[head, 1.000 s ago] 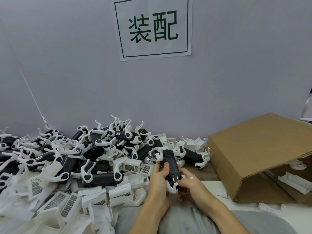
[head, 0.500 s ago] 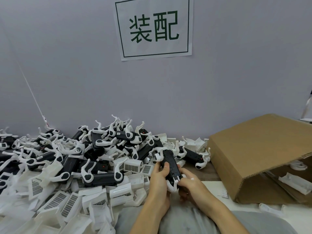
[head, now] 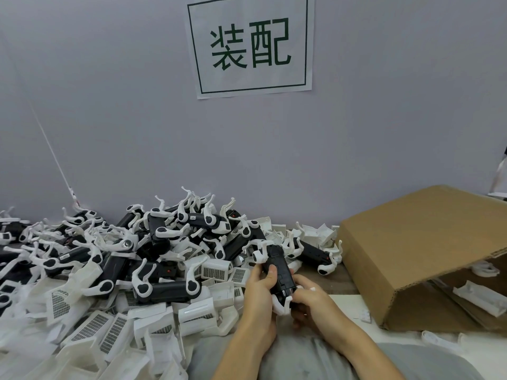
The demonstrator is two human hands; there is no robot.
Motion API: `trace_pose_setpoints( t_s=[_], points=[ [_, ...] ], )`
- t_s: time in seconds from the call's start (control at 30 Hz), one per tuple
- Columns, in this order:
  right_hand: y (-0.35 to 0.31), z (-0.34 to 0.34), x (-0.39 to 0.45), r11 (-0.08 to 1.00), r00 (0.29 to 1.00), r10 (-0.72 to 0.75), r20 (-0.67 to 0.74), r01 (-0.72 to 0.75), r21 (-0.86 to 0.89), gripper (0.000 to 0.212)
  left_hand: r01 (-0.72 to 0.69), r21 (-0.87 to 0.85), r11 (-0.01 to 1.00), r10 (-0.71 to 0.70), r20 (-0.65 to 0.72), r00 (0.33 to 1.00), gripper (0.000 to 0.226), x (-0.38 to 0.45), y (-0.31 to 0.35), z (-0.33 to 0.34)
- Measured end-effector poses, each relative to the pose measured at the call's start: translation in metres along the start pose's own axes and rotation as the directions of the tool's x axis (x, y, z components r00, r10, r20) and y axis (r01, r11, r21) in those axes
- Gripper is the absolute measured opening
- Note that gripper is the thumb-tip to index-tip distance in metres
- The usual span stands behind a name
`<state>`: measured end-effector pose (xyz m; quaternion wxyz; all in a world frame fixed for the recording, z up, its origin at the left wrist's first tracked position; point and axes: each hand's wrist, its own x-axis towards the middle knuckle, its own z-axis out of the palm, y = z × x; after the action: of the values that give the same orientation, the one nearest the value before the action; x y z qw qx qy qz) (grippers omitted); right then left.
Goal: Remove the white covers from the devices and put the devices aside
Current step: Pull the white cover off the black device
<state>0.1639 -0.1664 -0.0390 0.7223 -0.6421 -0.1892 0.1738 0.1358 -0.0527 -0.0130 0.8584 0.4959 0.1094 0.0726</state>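
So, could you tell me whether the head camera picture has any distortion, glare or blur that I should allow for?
Head view: wide-angle bending curves the wall sign and the cardboard box; lighting is soft and even, without glare; the hands holding the black device look reasonably sharp, and the bottom corners go soft.

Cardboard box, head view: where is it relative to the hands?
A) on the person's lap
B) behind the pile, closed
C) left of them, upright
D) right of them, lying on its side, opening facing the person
D: the cardboard box lies tipped over to the right of the left hand and right hand, which hold a black device; its opening shows white parts inside.
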Motion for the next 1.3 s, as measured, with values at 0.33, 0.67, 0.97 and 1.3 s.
trace_pose_setpoints(
  t_s=[0.33,0.67,0.97,1.3],
  points=[
    [0.0016,-0.0001,-0.0010,0.998,0.999,0.018,-0.026,-0.020,-0.054,0.047,-0.002,-0.020,1.000,0.001,-0.006,1.000,0.018,-0.0004,0.0006,0.0001],
    [-0.0045,0.0034,-0.0065,0.996,0.999,-0.017,-0.037,0.014,-0.083,0.042,-0.021,-0.011,1.000,0.021,0.022,1.000,0.020,0.0016,-0.0020,-0.0030],
    [-0.0001,0.0020,-0.0027,1.000,0.999,0.016,-0.051,-0.015,0.011,0.046,-0.017,-0.030,0.999,0.018,0.031,0.999,0.020,0.0013,-0.0017,-0.0030],
    [0.0000,-0.0001,-0.0011,0.999,0.999,0.034,-0.027,-0.034,0.022,0.049,-0.009,-0.071,0.997,0.011,0.028,1.000,0.024,-0.0009,0.0005,-0.0021]
  ],
)
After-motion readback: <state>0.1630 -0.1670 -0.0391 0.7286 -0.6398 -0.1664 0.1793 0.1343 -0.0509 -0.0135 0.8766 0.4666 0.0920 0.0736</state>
